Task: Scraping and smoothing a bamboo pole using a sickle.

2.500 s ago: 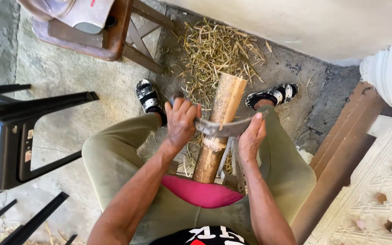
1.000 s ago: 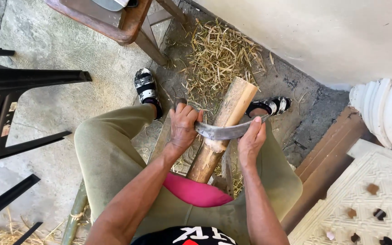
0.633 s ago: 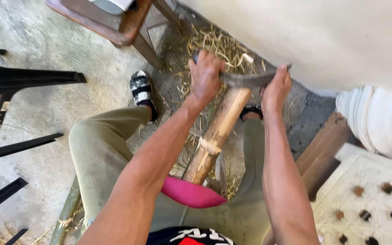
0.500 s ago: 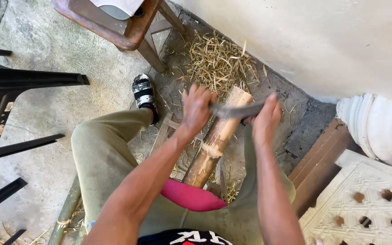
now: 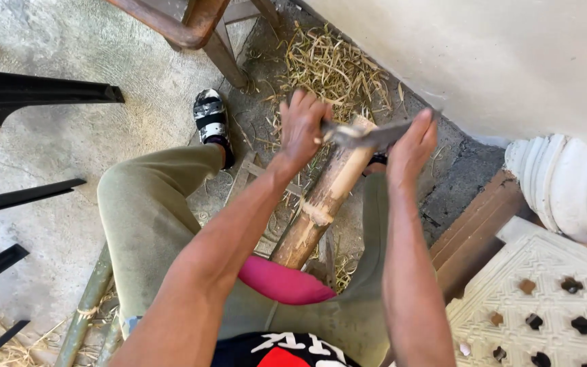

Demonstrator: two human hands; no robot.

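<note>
The fingers of the left hand point(image 5: 304, 132) were curled shut around one end of a curved metal blade point(image 5: 365, 136), while the right hand point(image 5: 410, 146) was pressed against the other end, fingers extended and only loosely bent over it. The blade was laid across the upper end of a bamboo pole point(image 5: 324, 200), which was propped slanting between the knees, its lower end against a pink pad point(image 5: 283, 282). The pole was judged stiff, hard and fairly light, its skin smooth; the blade was best taken at both ends. Straw-like shavings point(image 5: 334, 68) were strewn on the floor beyond.
</note>
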